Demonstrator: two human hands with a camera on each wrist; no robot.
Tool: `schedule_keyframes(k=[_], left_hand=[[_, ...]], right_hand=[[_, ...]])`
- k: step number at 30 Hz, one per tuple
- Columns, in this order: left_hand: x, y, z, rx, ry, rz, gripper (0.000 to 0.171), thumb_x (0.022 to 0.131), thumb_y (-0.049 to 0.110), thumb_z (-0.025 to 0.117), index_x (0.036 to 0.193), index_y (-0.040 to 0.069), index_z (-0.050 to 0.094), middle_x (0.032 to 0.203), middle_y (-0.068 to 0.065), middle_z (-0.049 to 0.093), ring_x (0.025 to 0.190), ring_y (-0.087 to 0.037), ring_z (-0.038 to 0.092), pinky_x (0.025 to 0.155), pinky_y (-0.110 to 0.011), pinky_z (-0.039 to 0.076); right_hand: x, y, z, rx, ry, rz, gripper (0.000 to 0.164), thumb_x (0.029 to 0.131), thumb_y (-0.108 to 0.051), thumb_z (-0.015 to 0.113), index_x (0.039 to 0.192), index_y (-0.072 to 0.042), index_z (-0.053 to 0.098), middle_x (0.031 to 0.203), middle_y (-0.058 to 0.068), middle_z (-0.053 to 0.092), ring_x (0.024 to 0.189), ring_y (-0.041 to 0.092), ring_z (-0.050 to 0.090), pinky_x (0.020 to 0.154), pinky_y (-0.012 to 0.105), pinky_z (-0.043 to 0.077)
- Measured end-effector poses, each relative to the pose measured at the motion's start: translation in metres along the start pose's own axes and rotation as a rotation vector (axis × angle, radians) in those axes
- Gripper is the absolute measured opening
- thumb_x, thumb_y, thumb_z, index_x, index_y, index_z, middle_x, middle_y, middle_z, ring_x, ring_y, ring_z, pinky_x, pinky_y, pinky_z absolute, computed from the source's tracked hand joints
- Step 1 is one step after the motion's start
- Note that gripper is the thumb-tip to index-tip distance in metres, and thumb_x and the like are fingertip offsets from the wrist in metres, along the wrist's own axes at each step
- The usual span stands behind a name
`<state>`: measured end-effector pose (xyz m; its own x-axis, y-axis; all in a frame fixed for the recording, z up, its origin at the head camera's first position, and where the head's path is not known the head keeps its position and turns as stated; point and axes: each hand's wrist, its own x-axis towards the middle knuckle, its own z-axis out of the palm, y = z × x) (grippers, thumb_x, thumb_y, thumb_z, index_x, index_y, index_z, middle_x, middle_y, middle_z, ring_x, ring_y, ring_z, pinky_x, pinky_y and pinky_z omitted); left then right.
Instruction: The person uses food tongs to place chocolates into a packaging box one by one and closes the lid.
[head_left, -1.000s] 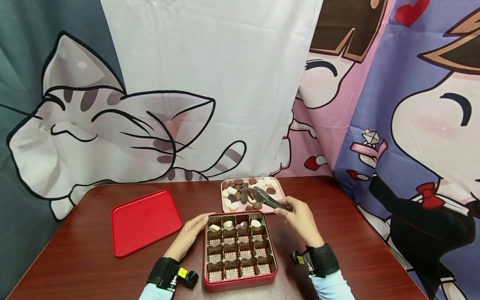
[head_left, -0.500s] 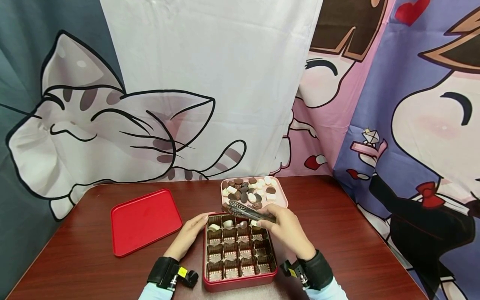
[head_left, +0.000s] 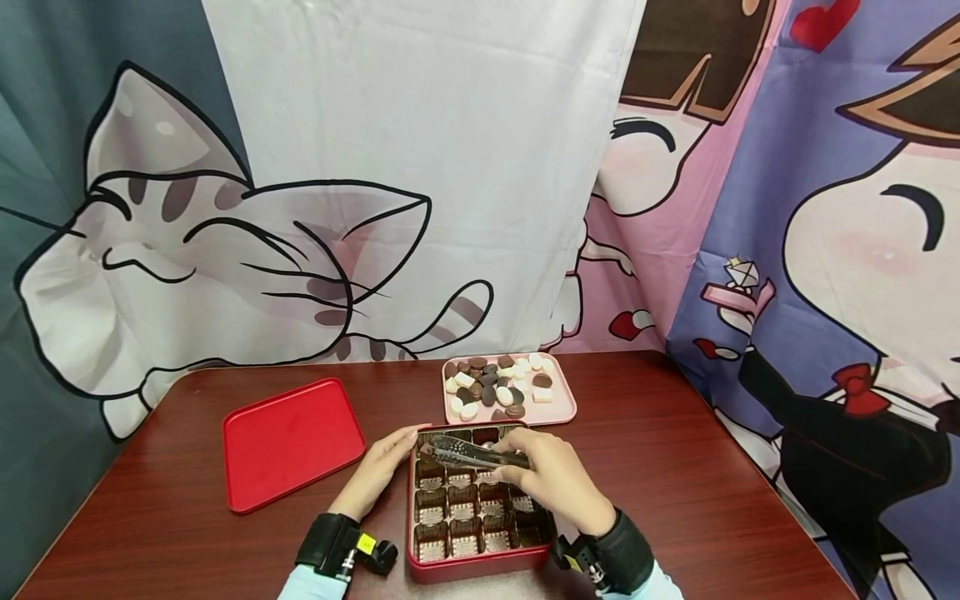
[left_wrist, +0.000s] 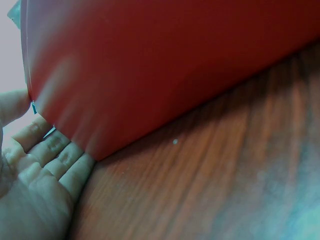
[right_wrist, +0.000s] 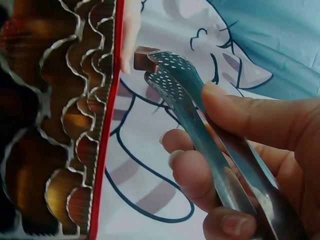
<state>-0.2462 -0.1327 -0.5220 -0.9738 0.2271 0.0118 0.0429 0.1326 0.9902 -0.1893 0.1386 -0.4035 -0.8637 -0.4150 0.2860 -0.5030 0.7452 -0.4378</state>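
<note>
My right hand (head_left: 551, 471) grips metal tongs (head_left: 468, 452) over the back row of a red tin box (head_left: 480, 571). Held at the perforated tips is a small brown chocolate (right_wrist: 144, 59), best seen in the right wrist view. A brown-gold divided insert (head_left: 462, 502) fills the box; its front compartments hold nothing, while the tongs and hand cover most of the back row. On the box's left side, toward the back corner, my left hand (head_left: 378, 467) lies with fingers extended against the red wall (left_wrist: 165, 65), thumb at the rim.
Behind the box stands a pink tray (head_left: 558, 412) with dark and white chocolates (head_left: 504, 396). A flat red lid (head_left: 292, 446) lies on the wooden table (head_left: 675, 433) at the left. A printed cloth (head_left: 420, 125) hangs beyond the table's back edge.
My right hand has carried the tongs from the pink tray leftward and toward me, over the box's back row, bringing a brown chocolate along. The left hand has stayed at the box.
</note>
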Motion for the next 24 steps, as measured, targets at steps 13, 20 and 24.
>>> schedule_keyframes(k=[13, 20, 24], left_hand=[[0.000, 0.000, 0.000, -0.002, 0.003, -0.014, 0.045, 0.099, 0.041, 0.045, 0.136, 0.017, 0.052, 0.136, -0.008, 0.057, 0.113, 0.011, 0.053, 0.097, -0.012, 0.040], [0.000, 0.001, 0.000, 0.014, 0.004, -0.032, 0.047, 0.098, 0.045, 0.046, 0.136, 0.019, 0.053, 0.136, -0.003, 0.058, 0.116, 0.009, 0.051, 0.100, -0.014, 0.038], [0.001, 0.002, 0.000, 0.005, -0.005, -0.030, 0.046, 0.098, 0.045, 0.046, 0.136, 0.020, 0.053, 0.137, -0.002, 0.057, 0.119, 0.008, 0.051, 0.101, -0.015, 0.038]], right_hand=[[0.000, 0.000, 0.003, -0.013, -0.031, 0.007, 0.023, 0.079, -0.027, 0.075, 0.101, -0.021, 0.071, 0.102, -0.007, 0.073, 0.094, 0.014, 0.068, 0.075, 0.035, 0.051], [0.003, 0.011, -0.007, 0.001, 0.020, 0.068, 0.021, 0.078, -0.025, 0.076, 0.098, -0.022, 0.072, 0.096, -0.009, 0.072, 0.077, 0.006, 0.060, 0.066, 0.023, 0.041], [0.006, 0.022, -0.013, 0.029, 0.059, 0.133, 0.022, 0.076, -0.026, 0.077, 0.097, -0.022, 0.073, 0.090, -0.009, 0.072, 0.071, 0.005, 0.053, 0.064, 0.022, 0.037]])
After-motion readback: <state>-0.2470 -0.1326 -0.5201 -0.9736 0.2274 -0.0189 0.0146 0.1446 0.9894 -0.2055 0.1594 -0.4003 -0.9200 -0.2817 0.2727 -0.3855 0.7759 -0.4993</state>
